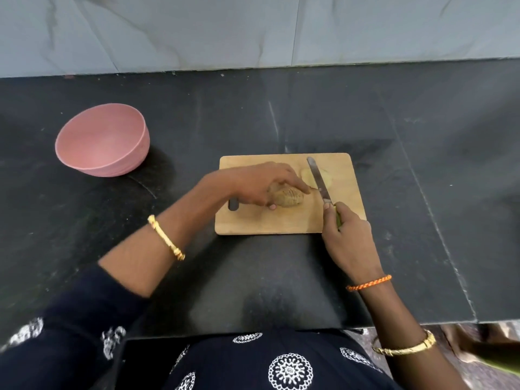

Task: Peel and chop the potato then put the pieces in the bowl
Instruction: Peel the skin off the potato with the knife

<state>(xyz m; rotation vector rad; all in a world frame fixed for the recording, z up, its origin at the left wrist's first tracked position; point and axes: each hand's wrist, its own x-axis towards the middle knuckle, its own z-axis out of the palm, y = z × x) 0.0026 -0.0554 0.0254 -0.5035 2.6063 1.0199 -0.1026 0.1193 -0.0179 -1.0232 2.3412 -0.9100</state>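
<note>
A brown, unpeeled potato [287, 197] lies on a wooden cutting board [281, 220], and my left hand [253, 184] presses down on it from above. Just right of the potato, a knife [319, 181] rests blade-down on the board, its green handle gripped in my right hand [346, 235]. A pale cut slice [326, 177] lies partly under the blade. The pink bowl [102, 140] stands empty at the far left of the counter.
The dark stone counter [422, 164] runs to a grey tiled wall behind. Its front edge lies close to my body, and its right end drops off near the lower right corner.
</note>
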